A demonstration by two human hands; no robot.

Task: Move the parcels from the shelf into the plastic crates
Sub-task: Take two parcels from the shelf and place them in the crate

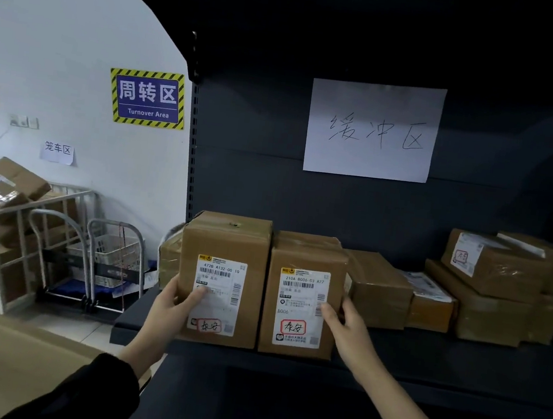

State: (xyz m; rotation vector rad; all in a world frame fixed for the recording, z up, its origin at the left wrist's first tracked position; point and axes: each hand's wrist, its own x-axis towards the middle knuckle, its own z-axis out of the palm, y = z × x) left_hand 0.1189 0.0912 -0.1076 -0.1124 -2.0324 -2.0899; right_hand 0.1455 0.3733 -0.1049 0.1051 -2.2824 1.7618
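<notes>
- Left hand (pixel 171 304) grips taller brown cardboard parcel (pixel 222 282), nine o'clock edge.
- Right hand (pixel 348 324) grips shorter brown cardboard parcel (pixel 302 302), three o'clock edge.
- Both upright on dark metal shelf (pixel 457 361).

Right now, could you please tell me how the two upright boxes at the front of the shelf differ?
The left box stands taller than the right box. The left box's label starts 472B, the right box's label 210A. The left hand grips the left box's outer edge; the right hand grips the right box's. Both are upright brown cardboard with a red stamp.
</notes>
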